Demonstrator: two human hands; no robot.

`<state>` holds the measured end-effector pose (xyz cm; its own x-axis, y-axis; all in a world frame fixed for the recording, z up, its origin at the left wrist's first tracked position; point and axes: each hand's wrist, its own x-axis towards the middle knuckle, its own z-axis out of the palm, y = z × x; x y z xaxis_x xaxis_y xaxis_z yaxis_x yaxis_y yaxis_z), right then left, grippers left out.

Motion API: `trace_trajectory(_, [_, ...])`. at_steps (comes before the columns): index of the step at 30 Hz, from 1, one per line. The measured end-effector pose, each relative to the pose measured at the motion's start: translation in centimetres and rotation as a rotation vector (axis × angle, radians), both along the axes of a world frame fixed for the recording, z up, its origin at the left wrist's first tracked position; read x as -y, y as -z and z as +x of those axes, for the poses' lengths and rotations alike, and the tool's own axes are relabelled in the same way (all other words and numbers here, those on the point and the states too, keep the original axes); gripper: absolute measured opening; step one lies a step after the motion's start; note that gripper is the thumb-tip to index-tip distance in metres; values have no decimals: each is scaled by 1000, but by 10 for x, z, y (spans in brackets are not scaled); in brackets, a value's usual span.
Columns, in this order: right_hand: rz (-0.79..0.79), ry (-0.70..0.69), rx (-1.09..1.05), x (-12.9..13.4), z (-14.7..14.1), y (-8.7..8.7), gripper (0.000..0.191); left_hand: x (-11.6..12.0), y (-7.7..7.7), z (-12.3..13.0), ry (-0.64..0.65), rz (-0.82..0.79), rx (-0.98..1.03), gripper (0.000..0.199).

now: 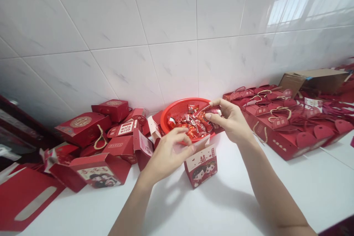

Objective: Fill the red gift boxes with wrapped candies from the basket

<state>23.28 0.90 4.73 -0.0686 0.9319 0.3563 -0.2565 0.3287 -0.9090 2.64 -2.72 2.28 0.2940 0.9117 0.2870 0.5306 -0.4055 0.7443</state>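
1. Take the open box (201,169) as the clock's centre: it stands upright on the white surface (312,188), its pale upper flaps raised, with two cartoon figures on its front.
2. At about one o'clock, the right hand (231,120) has its grip clamped on a small wrapped packet (212,113), pinched between thumb and fingers (part of it is hidden by the hand).
3. At about ten o'clock, the left hand (166,151) reaches in towards the box's flaps, its grip apart, thumb and fingers bent with a gap between; whether it touches the cardboard, I cannot tell.
4. At twelve o'clock, just behind the box, sits the red basket (163,118), holding a heap of wrapped sweets (193,123); the packet is over its right side.
5. Between nine and ten o'clock, red boxes (83,127) lie in a loose pile, several tipped at angles.
6. At two o'clock, handled boxes (279,143) stand packed close together, some with cord loops; beyond them, in the same direction, is a brown carton (323,75).
7. A tiled wall (171,14) closes off twelve o'clock.
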Motion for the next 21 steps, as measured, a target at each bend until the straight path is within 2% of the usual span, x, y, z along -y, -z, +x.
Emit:
trace_trajectory(3, [4,-46,52,1,4,-2,23,3,2,3,112,-93,-102,24])
trace_trajectory(5, [2,-73,97,1,5,-2,22,1,5,8,98,-111,-95,31])
trace_trajectory(8, [20,-81,162,1,6,-1,17,-3,8,14,24,-107,-99,24])
trace_trajectory(12, [66,-80,252,2,4,-2,14,-4,9,15,39,-125,-124,16])
trace_trajectory(17, [176,-144,467,2,1,3,13,-3,11,12,40,-166,-156,49])
trace_trajectory(21, [227,-166,619,1,0,7,14,-1,10,13,132,-165,-125,58])
